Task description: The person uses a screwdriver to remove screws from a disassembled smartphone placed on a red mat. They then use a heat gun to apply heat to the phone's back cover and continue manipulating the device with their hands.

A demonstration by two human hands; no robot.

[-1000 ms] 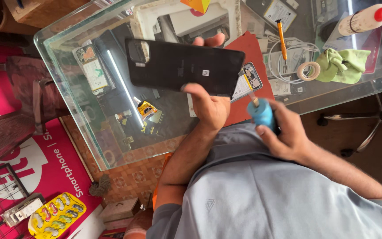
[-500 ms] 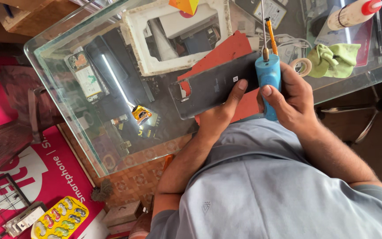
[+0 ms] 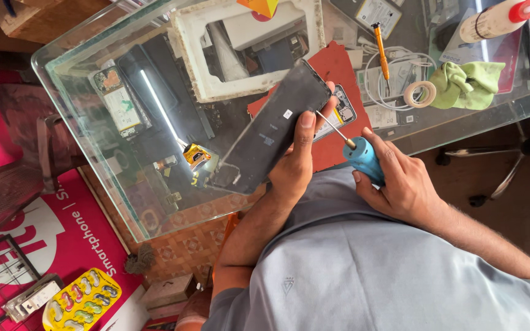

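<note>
The left hand (image 3: 295,168) holds a dark phone (image 3: 274,129) tilted above the glass table (image 3: 87,104). The right hand (image 3: 400,184) grips a blue screwdriver (image 3: 363,158), its tip seemingly touching the phone's edge.

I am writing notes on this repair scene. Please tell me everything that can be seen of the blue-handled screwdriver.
The blue-handled screwdriver has a thick, rounded blue handle that looks like plastic, a short grey collar and a thin, bare metal shaft. The right hand wraps the handle. The tool is tilted, its shaft pointing up and left toward the edge of the dark phone, which the left hand holds above the glass table. Whether the tip touches the phone cannot be told.
</note>
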